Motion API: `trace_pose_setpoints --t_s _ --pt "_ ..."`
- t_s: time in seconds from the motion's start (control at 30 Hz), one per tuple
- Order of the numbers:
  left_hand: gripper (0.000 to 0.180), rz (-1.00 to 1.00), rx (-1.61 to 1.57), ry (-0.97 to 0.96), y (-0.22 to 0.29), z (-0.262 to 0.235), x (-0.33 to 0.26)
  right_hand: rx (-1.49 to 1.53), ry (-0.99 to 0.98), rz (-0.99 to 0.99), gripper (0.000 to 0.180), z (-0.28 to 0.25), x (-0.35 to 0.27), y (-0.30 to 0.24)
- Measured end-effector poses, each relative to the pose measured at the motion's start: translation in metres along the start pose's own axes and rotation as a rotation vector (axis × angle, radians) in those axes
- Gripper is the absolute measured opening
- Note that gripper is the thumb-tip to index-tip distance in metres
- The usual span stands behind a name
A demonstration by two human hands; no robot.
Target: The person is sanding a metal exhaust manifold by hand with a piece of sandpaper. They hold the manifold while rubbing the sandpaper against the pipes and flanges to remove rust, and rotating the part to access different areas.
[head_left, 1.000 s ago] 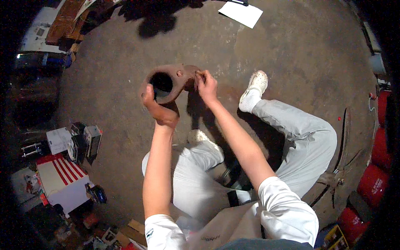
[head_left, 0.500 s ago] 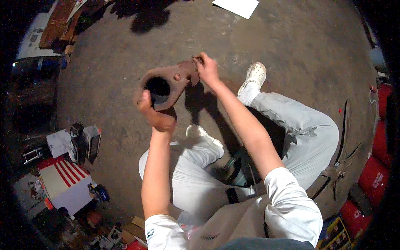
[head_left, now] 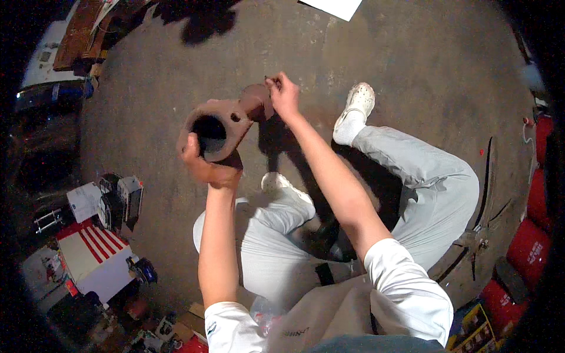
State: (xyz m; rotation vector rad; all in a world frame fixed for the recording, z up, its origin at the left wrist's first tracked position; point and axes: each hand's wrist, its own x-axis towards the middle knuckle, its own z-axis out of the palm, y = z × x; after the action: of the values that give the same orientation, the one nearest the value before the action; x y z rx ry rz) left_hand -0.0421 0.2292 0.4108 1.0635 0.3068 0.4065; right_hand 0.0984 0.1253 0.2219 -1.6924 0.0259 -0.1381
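A rusty brown flanged metal pipe piece is held up off the floor, its wide round opening turned up toward me. One smaller round hole pierces the flange, and a narrower rounded section extends at the far right end. My left hand grips the near rim, with the thumb at the edge of the opening and the fingers underneath. Beside the far end, my right hand is closed in a pinch. A small dark bit shows at its fingertips, too small to name. I cannot tell whether these fingers touch the pipe piece.
Beneath my hands lies a brown floor, where I sit low with both legs bent. A white sheet lies ahead. At the left stand a striped box and assorted clutter. Red cases line the right side, near a dark metal stand base.
Both hands and the pipe piece have shifted slightly left. The piece has turned a little, and its small flange hole now looks dark where a reddish-brown spot showed before.
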Motion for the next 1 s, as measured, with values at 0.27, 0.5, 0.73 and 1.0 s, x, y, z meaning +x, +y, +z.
trace_pose_setpoints --t_s 0.27,0.5,0.73,1.0 --pt "0.064 0.001 -0.044 -0.174 0.008 -0.016 0.02 0.038 0.008 0.095 0.019 0.008 -0.019 0.004" --pt "0.066 0.042 0.054 -0.078 0.006 0.001 0.024 -0.011 -0.059 0.079 0.019 -0.001 -0.012 0.017" --pt "0.072 -0.059 -0.006 -0.195 0.015 -0.028 0.041 -0.061 -0.145 -0.112 0.018 0.008 0.031 0.004" --pt "0.068 -0.099 -0.108 -0.157 0.012 -0.031 0.034 -0.009 -0.181 -0.131 0.024 -0.003 0.011 0.008"
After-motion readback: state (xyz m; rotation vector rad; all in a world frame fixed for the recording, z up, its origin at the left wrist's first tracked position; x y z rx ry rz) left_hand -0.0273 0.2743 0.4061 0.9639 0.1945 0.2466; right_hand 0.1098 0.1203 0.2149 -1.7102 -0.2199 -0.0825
